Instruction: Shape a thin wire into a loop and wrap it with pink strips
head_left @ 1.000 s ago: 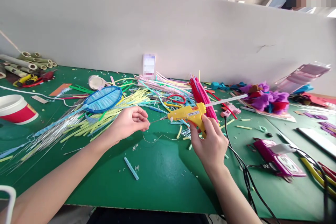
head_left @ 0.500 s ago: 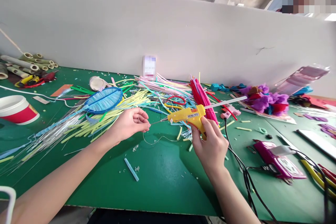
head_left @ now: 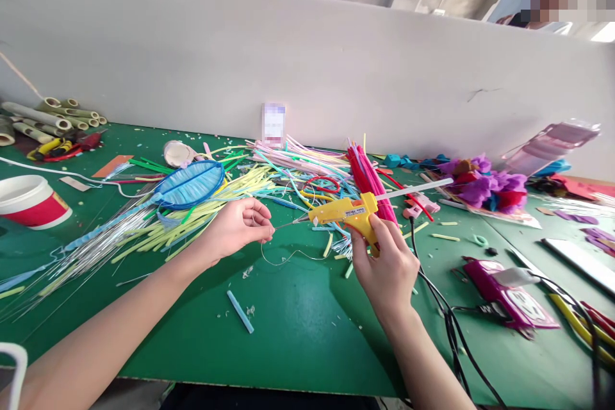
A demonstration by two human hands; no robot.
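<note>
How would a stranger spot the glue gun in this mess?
Above the green table, find the person's right hand. It grips the glue gun, whose nozzle points toward the left hand. Unlike the thin strips behind it, it has a chunky yellow body and a whitish stick poking from its back.

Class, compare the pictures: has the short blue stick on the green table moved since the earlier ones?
No. The blue stick keeps the same place and slant against the near edge of the green table.

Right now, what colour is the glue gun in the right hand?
Yellow glue gun, seen best in the head view.
</note>
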